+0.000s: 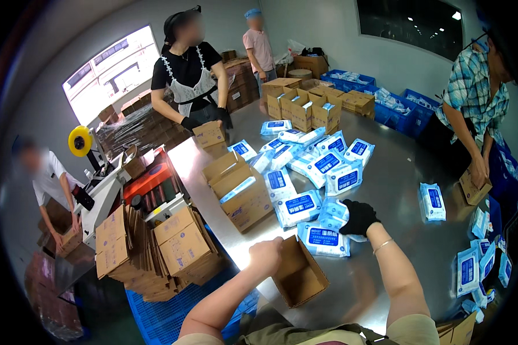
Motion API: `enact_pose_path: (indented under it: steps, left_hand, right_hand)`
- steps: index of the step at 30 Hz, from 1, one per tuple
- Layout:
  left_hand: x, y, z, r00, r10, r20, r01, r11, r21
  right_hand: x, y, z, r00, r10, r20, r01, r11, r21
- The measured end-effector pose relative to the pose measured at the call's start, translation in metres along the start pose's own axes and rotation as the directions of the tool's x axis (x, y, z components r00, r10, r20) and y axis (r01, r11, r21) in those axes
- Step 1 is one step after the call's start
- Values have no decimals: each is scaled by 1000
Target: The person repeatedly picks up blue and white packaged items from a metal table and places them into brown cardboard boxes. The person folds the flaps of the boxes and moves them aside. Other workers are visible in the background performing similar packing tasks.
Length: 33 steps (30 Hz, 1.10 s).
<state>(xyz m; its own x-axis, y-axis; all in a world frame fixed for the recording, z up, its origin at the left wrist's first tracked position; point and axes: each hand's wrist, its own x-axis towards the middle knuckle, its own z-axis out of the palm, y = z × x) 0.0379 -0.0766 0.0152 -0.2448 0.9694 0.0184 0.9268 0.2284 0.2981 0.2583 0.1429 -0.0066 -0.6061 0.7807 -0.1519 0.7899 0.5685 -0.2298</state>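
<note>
The left hand (266, 256) pinches the open carton (299, 275) by its rim, seemingly to steady it. The right hand's (360, 219) gloved fingers curl around a blue-and-white packet (331, 214) at the pile's near end.

Packs (328, 165) ahead; bare tabletop (394, 181) rightward

Left hand (266, 256) holding carton (299, 273), scattered packs (299, 208)

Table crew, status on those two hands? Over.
Bare left hand gripping open brown cardboard box. Black-gloved right hand touching blue-and-white plastic packet. Similar packets crowd close by.
</note>
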Motion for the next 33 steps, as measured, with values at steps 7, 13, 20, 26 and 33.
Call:
enact_pose_path:
  steps: [7, 13, 20, 26, 33]
  left_hand:
    - [11, 21, -6, 991, -16, 132, 9, 999, 52]
    - [6, 25, -9, 990, -24, 140, 18, 999, 44]
    - [7, -17, 37, 951, 307, 37, -303, 950, -79]
    - [-33, 16, 19, 997, 43, -56, -66, 862, -503]
    - [-69, 35, 12, 788, 616, 26, -615, 784, 84]
  right_hand:
    - [53, 25, -12, 983, 180, -36, -182, 983, -34]
    - [-2, 17, -50, 922, 269, -279, -87, 846, 526]
    - [-149, -119, -58, 825, -136, -549, 463, 719, 518]
    - [-158, -132, -12, 932, -264, -250, 261, 964, -44]
    - [-135, -121, -21, 827, -556, -82, 556, 790, 259]
